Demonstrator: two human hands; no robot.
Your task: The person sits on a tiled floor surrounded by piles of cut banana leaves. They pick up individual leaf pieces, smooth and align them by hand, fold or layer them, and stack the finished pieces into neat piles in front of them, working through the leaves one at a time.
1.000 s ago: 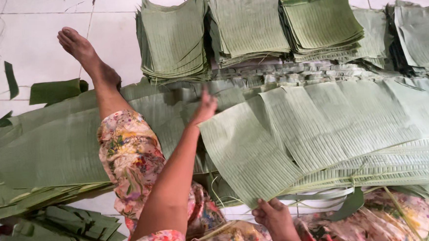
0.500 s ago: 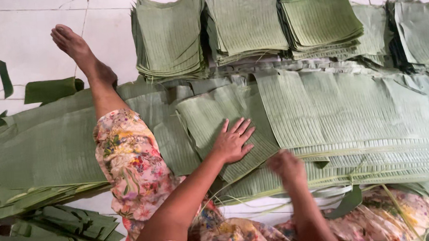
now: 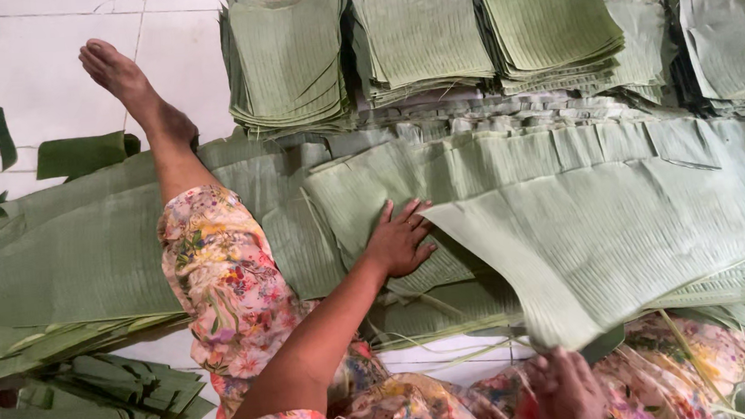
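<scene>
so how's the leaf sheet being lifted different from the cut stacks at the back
The broad green banana-leaf sheet is one long piece, tilted up at its near corner by the right hand; the stacked green leaf squares are small, many-layered and lie flat, untouched. Both are ribbed and the same dull green.

view: single head camera, on the seated person
facing: steeply down, forward over lap
range: close, hands within arm's reach
overlap: none
</scene>
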